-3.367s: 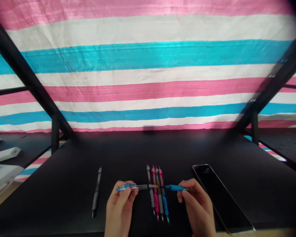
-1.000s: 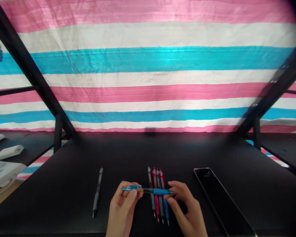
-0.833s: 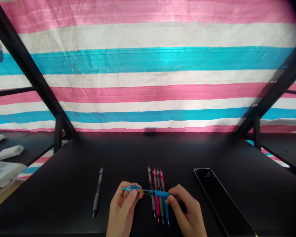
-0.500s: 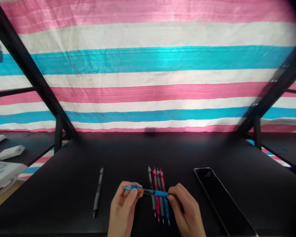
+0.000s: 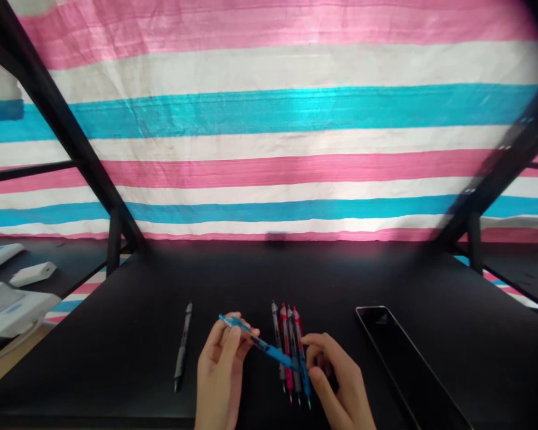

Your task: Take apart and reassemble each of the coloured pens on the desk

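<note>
My left hand [image 5: 222, 364] pinches a blue retractable pen [image 5: 273, 352] near its clip end, between thumb and fingers. The pen slants down to the right, its tip end over a row of pens on the black table. In that row lie a grey pen [image 5: 277, 334], a pink pen [image 5: 288, 361] and others with grey, red and blue parts, side by side. My right hand [image 5: 336, 376] is just right of the row, thumb and forefinger apart, holding nothing. Apart to the left lies another grey pen [image 5: 182, 349].
A dark-screened phone [image 5: 412, 364] lies right of my right hand. Black frame bars [image 5: 72, 131] rise at both sides before a striped sheet [image 5: 287, 143]. White devices [image 5: 18, 307] with a cable stand on a surface at far left.
My right hand has let go of the blue pen's tip end. The pen has tilted, its tip end now lower. The view has shifted slightly.
</note>
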`<move>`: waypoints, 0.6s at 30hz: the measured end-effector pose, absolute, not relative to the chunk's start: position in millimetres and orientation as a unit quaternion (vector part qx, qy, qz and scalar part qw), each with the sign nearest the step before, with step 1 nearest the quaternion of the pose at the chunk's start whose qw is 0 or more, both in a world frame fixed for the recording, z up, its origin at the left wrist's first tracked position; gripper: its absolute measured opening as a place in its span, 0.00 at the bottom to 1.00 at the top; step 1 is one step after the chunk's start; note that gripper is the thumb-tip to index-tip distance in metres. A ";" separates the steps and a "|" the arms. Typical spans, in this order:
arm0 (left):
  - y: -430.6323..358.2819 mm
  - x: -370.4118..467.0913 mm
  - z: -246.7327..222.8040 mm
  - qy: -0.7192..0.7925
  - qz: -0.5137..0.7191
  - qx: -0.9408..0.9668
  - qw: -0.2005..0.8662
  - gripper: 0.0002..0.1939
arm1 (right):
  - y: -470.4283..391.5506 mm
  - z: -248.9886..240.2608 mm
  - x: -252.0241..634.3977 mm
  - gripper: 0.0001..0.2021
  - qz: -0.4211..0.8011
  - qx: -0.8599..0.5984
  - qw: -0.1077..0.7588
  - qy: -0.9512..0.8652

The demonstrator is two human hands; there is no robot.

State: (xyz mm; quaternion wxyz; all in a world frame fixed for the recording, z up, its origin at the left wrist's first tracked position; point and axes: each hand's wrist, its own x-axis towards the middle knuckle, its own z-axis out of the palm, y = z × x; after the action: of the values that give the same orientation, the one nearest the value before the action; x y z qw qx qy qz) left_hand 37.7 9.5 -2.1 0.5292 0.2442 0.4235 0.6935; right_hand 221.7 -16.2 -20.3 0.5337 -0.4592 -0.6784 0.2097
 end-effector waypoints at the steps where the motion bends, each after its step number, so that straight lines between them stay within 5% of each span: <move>1: 10.5 36.0 1.2 0.429 0.694 0.245 0.523 0.20 | -16.7 -21.7 222.2 0.10 0.223 -0.466 0.539 -0.665; 5: 10.1 29.8 11.8 0.441 0.680 0.289 0.510 0.28 | -18.0 -28.2 222.9 0.11 0.248 -0.501 0.545 -0.625; 18: 11.3 23.7 12.0 0.425 0.644 0.376 0.514 0.20 | -22.6 -19.2 213.7 0.12 0.303 -0.534 0.548 -0.567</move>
State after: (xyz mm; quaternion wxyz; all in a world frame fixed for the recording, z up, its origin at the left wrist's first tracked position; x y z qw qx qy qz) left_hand 23.7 11.3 12.0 0.5143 0.3756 0.4245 0.6436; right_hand 213.7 -22.6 -19.2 0.5485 -0.5342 -0.5673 0.3034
